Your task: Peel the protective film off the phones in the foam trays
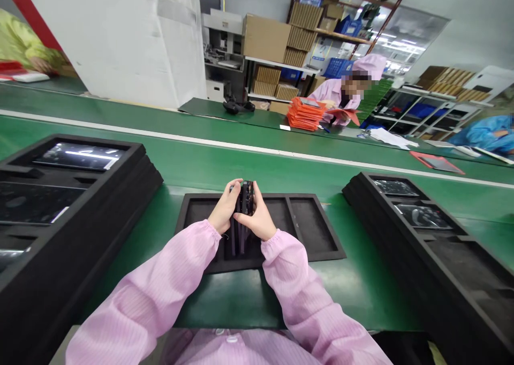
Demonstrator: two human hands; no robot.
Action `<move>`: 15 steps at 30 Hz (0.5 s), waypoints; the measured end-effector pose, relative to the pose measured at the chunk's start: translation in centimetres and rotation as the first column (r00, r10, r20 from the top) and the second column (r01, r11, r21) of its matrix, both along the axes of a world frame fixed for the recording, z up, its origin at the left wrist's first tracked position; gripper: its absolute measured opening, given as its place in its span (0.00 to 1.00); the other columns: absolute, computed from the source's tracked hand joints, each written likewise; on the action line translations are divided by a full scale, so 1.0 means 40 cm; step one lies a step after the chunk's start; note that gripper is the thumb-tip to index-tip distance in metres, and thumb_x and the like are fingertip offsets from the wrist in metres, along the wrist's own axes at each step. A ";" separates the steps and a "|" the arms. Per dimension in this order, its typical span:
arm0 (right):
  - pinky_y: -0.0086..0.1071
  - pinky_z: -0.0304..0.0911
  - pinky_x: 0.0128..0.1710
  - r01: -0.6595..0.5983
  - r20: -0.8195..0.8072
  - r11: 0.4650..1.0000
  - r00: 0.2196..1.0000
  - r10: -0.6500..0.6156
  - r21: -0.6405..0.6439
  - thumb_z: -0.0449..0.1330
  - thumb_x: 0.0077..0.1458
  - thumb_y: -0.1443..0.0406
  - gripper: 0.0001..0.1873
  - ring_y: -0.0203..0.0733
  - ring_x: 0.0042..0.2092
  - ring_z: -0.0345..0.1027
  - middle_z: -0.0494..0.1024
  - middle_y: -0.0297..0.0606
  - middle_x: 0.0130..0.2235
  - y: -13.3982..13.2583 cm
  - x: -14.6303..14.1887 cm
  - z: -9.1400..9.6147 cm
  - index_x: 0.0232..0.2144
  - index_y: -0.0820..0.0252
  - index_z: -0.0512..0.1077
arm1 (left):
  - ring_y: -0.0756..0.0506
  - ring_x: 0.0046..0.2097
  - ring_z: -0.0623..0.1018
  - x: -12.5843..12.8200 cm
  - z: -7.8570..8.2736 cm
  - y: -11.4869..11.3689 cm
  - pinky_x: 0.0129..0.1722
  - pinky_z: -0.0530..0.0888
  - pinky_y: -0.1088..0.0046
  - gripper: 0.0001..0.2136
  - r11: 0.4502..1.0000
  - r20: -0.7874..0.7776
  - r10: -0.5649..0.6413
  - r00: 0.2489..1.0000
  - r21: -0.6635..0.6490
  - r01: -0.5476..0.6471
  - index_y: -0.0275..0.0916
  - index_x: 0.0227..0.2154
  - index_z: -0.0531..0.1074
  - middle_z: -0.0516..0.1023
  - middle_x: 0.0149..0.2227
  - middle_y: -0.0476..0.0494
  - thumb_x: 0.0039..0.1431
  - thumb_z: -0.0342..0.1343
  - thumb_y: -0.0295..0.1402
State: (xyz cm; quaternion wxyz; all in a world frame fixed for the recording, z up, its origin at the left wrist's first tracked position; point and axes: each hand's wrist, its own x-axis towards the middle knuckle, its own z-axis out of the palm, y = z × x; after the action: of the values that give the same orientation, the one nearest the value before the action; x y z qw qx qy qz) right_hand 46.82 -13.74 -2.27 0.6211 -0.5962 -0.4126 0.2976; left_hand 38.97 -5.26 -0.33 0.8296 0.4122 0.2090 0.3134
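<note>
Both my hands grip a small stack of dark, flat tablet-like devices (242, 215) standing on edge over the middle of a black foam tray (317, 236). My left hand (225, 208) holds the stack's left side with fingers curled over its top. My right hand (259, 219) presses on the right side, fingers wrapped round it. Pink sleeves cover both arms. The tray's right compartments hold nothing.
A tall stack of black foam trays (92, 215) with glossy devices stands at the left, another stack (437, 247) at the right. Beyond the green conveyor belt (241, 161) a person in pink works beside a pile of orange sleeves (305, 113). Shelves with cartons (267, 37) stand behind.
</note>
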 end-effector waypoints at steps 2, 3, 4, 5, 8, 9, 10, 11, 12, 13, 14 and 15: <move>0.42 0.51 0.65 0.004 -0.038 1.000 0.999 -0.003 0.028 0.71 0.39 0.60 0.65 0.50 0.65 0.55 0.56 0.51 0.66 0.002 0.003 -0.016 0.70 0.62 0.37 | 0.49 0.39 0.76 -0.001 -0.006 -0.002 0.40 0.73 0.76 0.29 1.000 0.002 0.012 1.000 0.019 -0.012 0.43 0.45 0.69 0.75 0.39 0.49 0.46 0.65 0.57; 0.43 0.50 0.66 0.002 -0.049 0.999 0.999 -0.001 0.037 0.71 0.39 0.59 0.65 0.50 0.65 0.55 0.55 0.50 0.66 0.001 0.002 -0.021 0.70 0.61 0.38 | 0.50 0.38 0.76 -0.002 -0.008 -0.003 0.39 0.73 0.76 0.29 0.999 -0.006 0.019 1.000 0.026 -0.019 0.43 0.44 0.68 0.74 0.38 0.50 0.46 0.65 0.57; 0.43 0.49 0.66 -0.006 -0.052 0.999 0.999 0.008 0.033 0.72 0.39 0.59 0.65 0.50 0.66 0.53 0.55 0.49 0.67 -0.003 0.001 -0.024 0.70 0.60 0.38 | 0.50 0.38 0.75 -0.002 -0.010 -0.005 0.38 0.73 0.77 0.28 0.999 -0.017 0.027 0.999 0.031 -0.026 0.43 0.44 0.67 0.74 0.37 0.51 0.47 0.64 0.57; 0.43 0.48 0.67 -0.020 -0.049 1.000 0.999 0.021 0.013 0.73 0.39 0.59 0.66 0.49 0.67 0.52 0.54 0.49 0.67 -0.009 -0.002 -0.025 0.70 0.59 0.37 | 0.50 0.37 0.75 -0.002 -0.010 -0.008 0.37 0.73 0.77 0.28 0.999 -0.030 0.034 0.999 0.037 -0.033 0.44 0.44 0.67 0.73 0.36 0.51 0.48 0.63 0.57; 0.45 0.43 0.68 -0.092 -0.047 0.989 0.995 0.087 -0.118 0.76 0.35 0.62 0.72 0.50 0.68 0.48 0.50 0.49 0.68 -0.029 -0.006 -0.019 0.70 0.57 0.33 | 0.50 0.35 0.75 0.001 -0.012 -0.023 0.36 0.74 0.76 0.25 0.998 -0.068 0.032 0.997 0.052 -0.028 0.45 0.47 0.65 0.71 0.35 0.51 0.55 0.57 0.57; 0.46 0.43 0.68 -0.116 -0.062 0.982 0.992 0.108 -0.151 0.76 0.33 0.63 0.73 0.50 0.68 0.48 0.50 0.49 0.69 -0.034 -0.005 -0.015 0.70 0.56 0.33 | 0.49 0.36 0.76 0.002 -0.013 -0.028 0.36 0.75 0.75 0.25 0.998 -0.074 0.024 0.997 0.061 -0.019 0.46 0.50 0.63 0.71 0.36 0.50 0.57 0.55 0.57; 0.46 0.44 0.68 -0.137 -0.091 0.976 0.988 0.123 -0.170 0.76 0.32 0.64 0.73 0.51 0.67 0.50 0.51 0.49 0.68 -0.037 -0.002 -0.009 0.70 0.56 0.34 | 0.47 0.38 0.77 0.002 -0.014 -0.032 0.39 0.76 0.73 0.27 0.997 -0.077 0.011 0.997 0.075 -0.006 0.46 0.54 0.61 0.71 0.37 0.49 0.58 0.52 0.56; 0.47 0.48 0.67 -0.156 -0.139 0.972 0.981 0.132 -0.175 0.77 0.31 0.65 0.73 0.51 0.66 0.54 0.54 0.49 0.67 -0.039 0.003 -0.003 0.70 0.55 0.36 | 0.45 0.43 0.78 0.000 -0.016 -0.034 0.42 0.76 0.70 0.29 0.995 -0.076 -0.002 0.997 0.099 0.010 0.47 0.58 0.57 0.72 0.41 0.47 0.59 0.50 0.57; 0.47 0.52 0.65 -0.173 -0.216 0.970 0.967 0.134 -0.173 0.77 0.30 0.66 0.71 0.50 0.63 0.59 0.60 0.47 0.64 -0.040 0.009 0.004 0.69 0.53 0.39 | 0.43 0.49 0.76 -0.005 -0.018 -0.034 0.47 0.75 0.66 0.32 0.991 -0.073 -0.013 0.997 0.130 0.023 0.47 0.61 0.53 0.72 0.46 0.43 0.59 0.49 0.57; 0.47 0.57 0.63 -0.195 -0.308 0.965 0.942 0.135 -0.175 0.76 0.31 0.66 0.68 0.49 0.58 0.65 0.66 0.44 0.60 -0.041 0.017 0.013 0.68 0.50 0.42 | 0.40 0.56 0.72 -0.013 -0.020 -0.030 0.54 0.72 0.63 0.37 0.987 -0.067 -0.020 0.998 0.157 0.030 0.47 0.63 0.50 0.70 0.52 0.40 0.57 0.53 0.58; 0.47 0.62 0.59 -0.226 -0.404 0.956 0.905 0.135 -0.185 0.75 0.32 0.65 0.64 0.48 0.53 0.70 0.71 0.40 0.55 -0.043 0.025 0.022 0.67 0.49 0.46 | 0.38 0.63 0.66 -0.026 -0.022 -0.023 0.60 0.67 0.59 0.43 0.975 -0.061 -0.033 0.998 0.218 0.045 0.46 0.65 0.49 0.65 0.59 0.38 0.52 0.58 0.58; 0.48 0.66 0.55 -0.266 -0.492 0.942 0.860 0.137 -0.203 0.74 0.34 0.62 0.58 0.48 0.47 0.74 0.75 0.38 0.49 -0.046 0.033 0.032 0.65 0.50 0.50 | 0.35 0.67 0.58 -0.042 -0.024 -0.015 0.64 0.60 0.55 0.49 0.936 -0.056 -0.063 0.996 0.343 0.079 0.46 0.66 0.47 0.58 0.64 0.35 0.45 0.64 0.58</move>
State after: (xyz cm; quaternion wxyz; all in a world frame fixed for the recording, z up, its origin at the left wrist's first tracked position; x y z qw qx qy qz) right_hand 48.15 -15.59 -0.99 0.5828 -0.5362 -0.2666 0.5493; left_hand 37.31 -5.85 -1.31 0.7504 0.5653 0.1542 0.3059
